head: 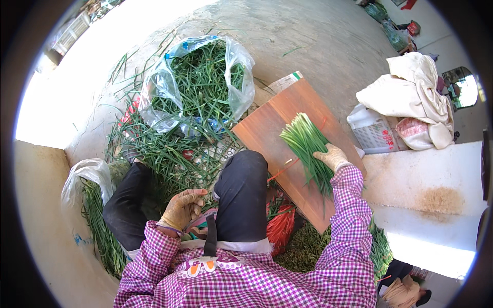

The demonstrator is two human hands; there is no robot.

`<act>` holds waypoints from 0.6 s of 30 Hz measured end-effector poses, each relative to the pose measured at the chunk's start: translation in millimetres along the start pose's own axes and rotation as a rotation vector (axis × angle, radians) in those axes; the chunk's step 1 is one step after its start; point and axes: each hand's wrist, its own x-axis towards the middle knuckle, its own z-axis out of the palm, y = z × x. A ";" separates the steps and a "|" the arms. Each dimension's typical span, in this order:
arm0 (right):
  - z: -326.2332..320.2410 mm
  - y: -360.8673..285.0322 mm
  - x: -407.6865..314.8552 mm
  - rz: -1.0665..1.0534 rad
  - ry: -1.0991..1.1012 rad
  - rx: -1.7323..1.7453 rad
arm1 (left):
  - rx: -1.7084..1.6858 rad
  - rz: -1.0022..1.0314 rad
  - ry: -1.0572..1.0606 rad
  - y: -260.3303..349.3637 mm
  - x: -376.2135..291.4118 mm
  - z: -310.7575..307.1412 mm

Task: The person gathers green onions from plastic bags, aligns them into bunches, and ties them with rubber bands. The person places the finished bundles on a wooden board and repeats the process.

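Note:
My right hand [332, 158], in a pale work glove, grips a bunch of green garlic chives [306, 144] around its leafy part. The bunch lies slantwise on a brown wooden board [265, 131], its pale cut ends pointing away from me. A thin red tie strip [284, 170] runs across the board and shows on both sides of the bunch. Above my lap, my left hand [183, 208], gloved too, is half curled with the thumb and fingers apart. Nothing shows in it.
A clear plastic bag [240, 82] of loose green leaves stands ahead, with more leaves [173, 158] strewn around it. Red strips [281, 227] hang beside my thigh. Chives fill a bag [96, 215] at left. At right are a white crate [371, 131] and cloth [408, 92]; another person [404, 292] is behind.

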 end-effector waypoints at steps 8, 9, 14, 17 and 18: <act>49.7 14.7 -8.0 -0.588 0.803 -0.096 | 0.131 -0.158 0.138 -4.5 -38.1 -7.3; 56.3 11.8 -1.8 -0.593 0.629 -0.121 | 0.290 -0.135 0.089 -2.7 -45.4 -7.1; 39.7 -20.6 2.0 -0.379 0.483 -0.239 | 0.336 0.202 0.106 13.7 -110.9 -42.6; 18.5 -78.0 -16.5 -0.431 0.504 -0.163 | 0.318 0.664 0.471 28.6 -169.2 -98.8; 15.4 -104.1 -23.3 -0.482 0.481 -0.133 | 0.205 0.720 0.644 33.7 -185.1 -121.8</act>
